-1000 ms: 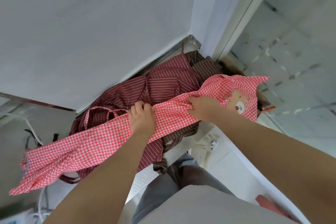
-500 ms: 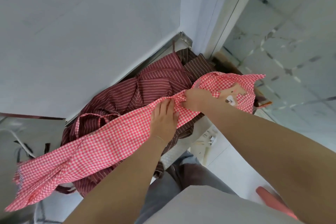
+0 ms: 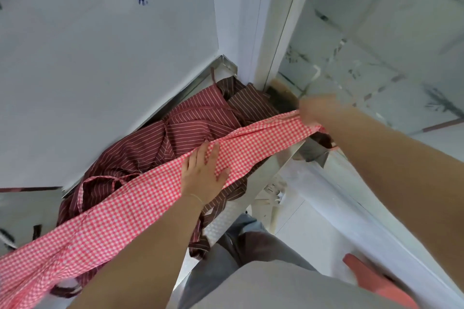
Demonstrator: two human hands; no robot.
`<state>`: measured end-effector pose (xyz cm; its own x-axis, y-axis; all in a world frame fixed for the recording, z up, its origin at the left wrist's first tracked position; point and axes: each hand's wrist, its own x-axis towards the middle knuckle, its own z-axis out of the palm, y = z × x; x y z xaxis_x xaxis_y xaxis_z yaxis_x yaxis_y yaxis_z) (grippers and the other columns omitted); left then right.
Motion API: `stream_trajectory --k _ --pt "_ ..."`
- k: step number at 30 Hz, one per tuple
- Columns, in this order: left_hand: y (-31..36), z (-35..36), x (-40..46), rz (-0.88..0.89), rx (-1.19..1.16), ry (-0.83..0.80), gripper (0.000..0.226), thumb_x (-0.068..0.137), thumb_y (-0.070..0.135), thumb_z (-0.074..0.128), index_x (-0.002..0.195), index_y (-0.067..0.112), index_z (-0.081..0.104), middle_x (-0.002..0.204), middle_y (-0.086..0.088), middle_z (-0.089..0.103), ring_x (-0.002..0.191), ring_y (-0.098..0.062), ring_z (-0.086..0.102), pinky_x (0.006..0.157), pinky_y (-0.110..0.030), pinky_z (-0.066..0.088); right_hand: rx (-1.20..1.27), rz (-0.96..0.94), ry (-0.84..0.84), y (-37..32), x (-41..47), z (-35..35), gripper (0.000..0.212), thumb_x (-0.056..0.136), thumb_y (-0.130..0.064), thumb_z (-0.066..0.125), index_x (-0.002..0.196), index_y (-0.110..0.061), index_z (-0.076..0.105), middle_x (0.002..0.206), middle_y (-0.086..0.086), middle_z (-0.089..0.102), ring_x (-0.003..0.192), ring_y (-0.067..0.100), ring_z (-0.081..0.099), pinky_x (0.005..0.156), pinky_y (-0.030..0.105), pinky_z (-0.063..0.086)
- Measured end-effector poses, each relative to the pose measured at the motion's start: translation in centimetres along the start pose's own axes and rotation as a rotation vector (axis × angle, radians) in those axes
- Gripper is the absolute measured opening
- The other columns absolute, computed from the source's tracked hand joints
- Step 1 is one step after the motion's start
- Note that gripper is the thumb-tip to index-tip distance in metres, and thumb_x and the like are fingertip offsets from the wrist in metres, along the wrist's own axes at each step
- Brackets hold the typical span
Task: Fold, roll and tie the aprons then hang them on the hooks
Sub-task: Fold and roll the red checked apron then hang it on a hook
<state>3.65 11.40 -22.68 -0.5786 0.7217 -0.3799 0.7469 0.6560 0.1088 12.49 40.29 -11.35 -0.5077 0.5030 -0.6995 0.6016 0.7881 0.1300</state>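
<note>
Left fingers (image 3: 211,155) flat on, right fingers (image 3: 307,110) gripping gingham apron (image 3: 140,198), lengthwise lower-left to upper-right

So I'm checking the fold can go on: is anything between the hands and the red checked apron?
Nothing visible. The left hand lies flat on the red checked apron with straight fingers, and the right hand grips its far end. The striped aprons lie underneath it, not between.

Red-and-white gingham apron (image 3: 140,203) over maroon white-striped aprons (image 3: 160,148).
</note>
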Motion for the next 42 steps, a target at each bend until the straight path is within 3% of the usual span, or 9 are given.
stream_trajectory --k 7,9,15,18,24,27,36,39,42 --pt "0.2 -0.2 0.0 0.021 0.036 -0.015 0.080 0.091 0.071 0.014 0.152 0.025 -0.011 0.161 -0.004 -0.004 0.148 -0.025 -0.001 0.114 -0.043 -0.007 0.506 0.117 1.418 -0.1 -2.4 -1.7 0.021 0.089 -0.017 0.054 0.106 -0.006 0.059 0.105 0.014 0.057 0.096 0.029 0.056 0.082 0.037 0.043" --pt "0.2 -0.1 0.2 0.023 0.047 -0.038 0.082 0.091 0.072 0.010 0.149 0.024 -0.021 0.160 -0.004 -0.013 0.148 -0.024 -0.011 0.114 -0.041 -0.012 1.050 0.210 1.281 -1.4 -3.1 0.7 0.021 0.095 -0.025 0.053 0.106 -0.006 0.051 0.103 0.008 0.049 0.092 0.019 0.049 0.081 0.026 0.036" --pt "0.2 -0.2 0.5 0.021 0.033 -0.087 0.085 0.086 0.074 0.005 0.144 0.022 -0.030 0.154 -0.004 -0.030 0.141 -0.021 -0.027 0.113 -0.041 -0.016 2.137 0.516 0.040 -8.0 -3.6 8.8 0.088 0.080 -0.062 0.062 0.145 -0.011 0.032 0.146 0.007 0.044 0.132 0.030 0.045 0.112 0.047 0.035" --pt "0.0 -0.3 0.4 0.038 0.030 -0.093 0.088 0.083 0.077 0.004 0.145 0.025 -0.029 0.154 -0.004 -0.030 0.143 -0.022 -0.025 0.114 -0.042 -0.016 2.186 0.308 0.134 -9.4 -2.2 8.3 0.107 0.063 -0.071 0.071 0.147 -0.025 0.024 0.146 -0.001 0.043 0.131 0.025 0.047 0.110 0.051 0.036" --pt "-0.4 -0.5 0.1 0.059 -0.029 -0.104 0.096 0.079 0.082 0.017 0.142 0.030 -0.032 0.153 0.000 -0.031 0.140 -0.018 -0.027 0.113 -0.041 -0.017 2.474 0.242 0.039 -4.7 -2.2 4.0 0.030 0.092 -0.014 0.059 0.120 -0.009 0.052 0.127 0.008 0.057 0.115 0.033 0.056 0.100 0.047 0.044" --pt "-0.4 -0.5 0.1 0.057 -0.068 -0.101 0.099 0.080 0.082 0.025 0.143 0.030 -0.032 0.154 0.001 -0.029 0.140 -0.016 -0.026 0.113 -0.041 -0.017 2.541 0.020 0.144 -1.9 -3.1 2.3 0.026 0.089 -0.011 0.062 0.113 -0.009 0.053 0.120 0.011 0.061 0.108 0.030 0.060 0.096 0.048 0.049" --pt "0.1 -0.7 0.2 0.057 -0.011 -0.106 0.103 0.080 0.082 0.028 0.146 0.027 -0.029 0.156 -0.002 -0.028 0.145 -0.021 -0.022 0.116 -0.043 -0.014 1.224 0.148 1.452 -1.3 -5.9 0.4 0.028 0.096 -0.017 0.050 0.119 -0.001 0.054 0.116 0.009 0.056 0.110 0.016 0.052 0.100 0.025 0.041" --pt "0.1 -0.7 0.3 0.053 0.018 -0.105 0.102 0.081 0.082 0.026 0.146 0.026 -0.030 0.156 -0.002 -0.028 0.144 -0.021 -0.023 0.118 -0.044 -0.011 1.019 -0.304 1.017 -8.1 -6.7 4.3 0.031 0.098 -0.012 0.042 0.126 -0.007 0.053 0.128 0.008 0.057 0.120 0.009 0.047 0.108 0.016 0.031" --pt "0.1 -0.8 0.2 0.056 0.024 -0.118 0.097 0.085 0.072 0.031 0.149 0.022 -0.022 0.156 -0.002 -0.028 0.143 -0.019 -0.025 0.118 -0.042 -0.011 0.525 -0.504 0.501 -13.5 -4.9 10.7 0.057 0.098 -0.042 0.011 0.149 -0.025 0.029 0.156 -0.002 0.029 0.147 0.019 0.018 0.119 0.048 0.015"
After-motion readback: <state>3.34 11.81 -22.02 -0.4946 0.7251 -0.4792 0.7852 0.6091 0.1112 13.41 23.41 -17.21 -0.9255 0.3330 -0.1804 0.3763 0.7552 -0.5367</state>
